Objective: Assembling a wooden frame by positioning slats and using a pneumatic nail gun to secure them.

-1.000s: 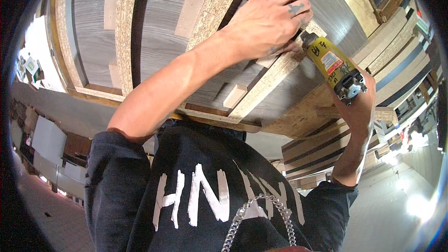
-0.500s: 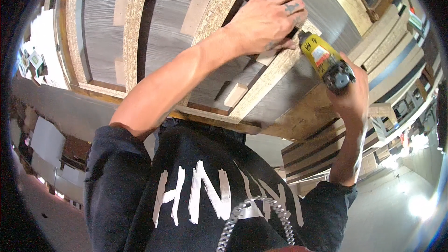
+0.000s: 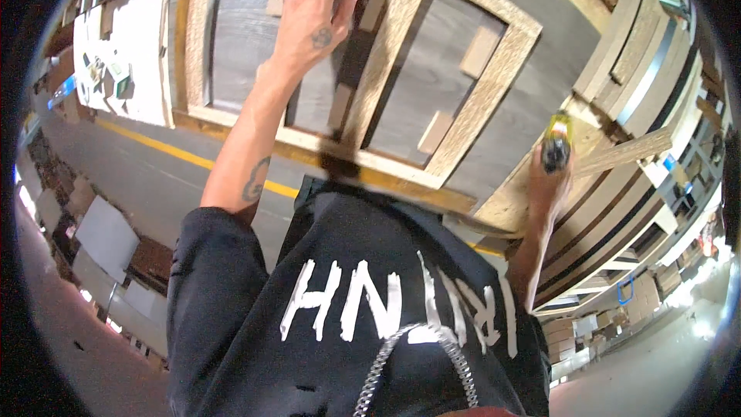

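A pale chipboard frame (image 3: 485, 104) with cross slats lies on a grey wood-grain panel (image 3: 247, 31) in front of me. Small wooden blocks (image 3: 480, 52) sit against the slats inside its bays. Over the middle of the frame hovers my left hand (image 3: 315, 19), fingers bent and thumb apart, with nothing visible in it; its fingertips are close to a slat and a block (image 3: 374, 6). My right hand (image 3: 550, 177) grips a yellow and black tool (image 3: 557, 139) that looks like a nail gun, off the frame's right side. Motion blurs the tool, and its nose is hidden.
Stacked boards and strips (image 3: 610, 243) stand close on the right, near a bare wooden board (image 3: 505, 212) at the worktop's corner. A white surface (image 3: 147, 93) with small items is at the left. A yellow line (image 3: 170, 150) crosses the floor.
My left hand has left the frame's right-hand corner and moved left over the middle bays. My right hand has drawn the tool away from that corner, to the right and down. The view has shifted.
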Demonstrator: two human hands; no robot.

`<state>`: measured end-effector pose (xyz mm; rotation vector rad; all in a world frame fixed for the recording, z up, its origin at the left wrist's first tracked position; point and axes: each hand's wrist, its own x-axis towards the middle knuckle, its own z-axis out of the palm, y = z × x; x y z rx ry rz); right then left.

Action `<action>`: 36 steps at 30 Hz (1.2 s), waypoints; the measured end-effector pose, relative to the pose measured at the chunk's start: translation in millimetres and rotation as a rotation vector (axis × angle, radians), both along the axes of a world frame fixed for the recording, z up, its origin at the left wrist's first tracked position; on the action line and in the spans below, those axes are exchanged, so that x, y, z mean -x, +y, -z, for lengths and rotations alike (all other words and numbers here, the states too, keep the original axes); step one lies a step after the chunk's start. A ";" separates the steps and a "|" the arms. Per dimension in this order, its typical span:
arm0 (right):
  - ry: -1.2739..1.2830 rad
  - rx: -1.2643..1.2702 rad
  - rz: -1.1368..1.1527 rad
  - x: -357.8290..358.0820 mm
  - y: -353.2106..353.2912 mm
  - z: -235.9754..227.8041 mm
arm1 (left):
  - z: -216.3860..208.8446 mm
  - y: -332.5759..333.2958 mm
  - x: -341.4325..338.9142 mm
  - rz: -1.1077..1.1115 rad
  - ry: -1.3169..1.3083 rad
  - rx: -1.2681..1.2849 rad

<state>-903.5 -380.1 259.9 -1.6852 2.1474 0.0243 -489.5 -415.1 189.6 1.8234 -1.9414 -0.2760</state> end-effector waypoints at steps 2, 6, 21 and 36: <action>-0.063 -0.010 -0.043 2.7 17.5 25.2 | 5.7 38.3 -1.5 0.024 -0.003 0.131; 0.059 0.083 -0.066 -44.7 58.3 34.3 | 13.9 108.3 -14.2 0.021 0.069 -0.013; -0.054 -0.193 0.255 -93.3 49.3 74.9 | -14.7 247.3 -185.7 -0.237 0.088 -0.190; -0.316 -0.194 0.238 -105.6 37.8 43.3 | -45.1 221.7 -103.6 -0.086 0.289 -0.324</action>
